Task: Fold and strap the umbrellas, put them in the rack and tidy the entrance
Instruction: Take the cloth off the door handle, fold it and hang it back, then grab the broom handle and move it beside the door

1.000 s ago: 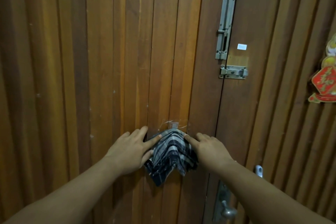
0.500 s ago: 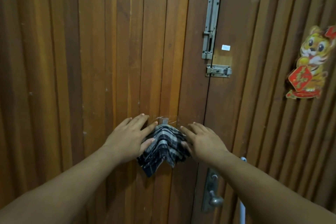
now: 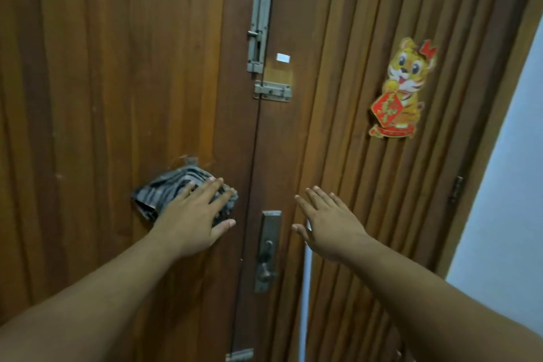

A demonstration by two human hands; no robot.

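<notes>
left hand (image 3: 192, 222): fingers spread flat on plaid cloth (image 3: 164, 189) (hung on door (image 3: 88, 97))
right hand (image 3: 329, 222): spread, empty, 3 o'clock of cloth

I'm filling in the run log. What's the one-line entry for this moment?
left hand: open, flat on checked cloth | right hand: open, holds nothing | cloth: hanging on door

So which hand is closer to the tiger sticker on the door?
Right. The right hand hovers below and left of the orange tiger sticker; the left hand lies farther left, flat on the grey checked cloth.
</notes>
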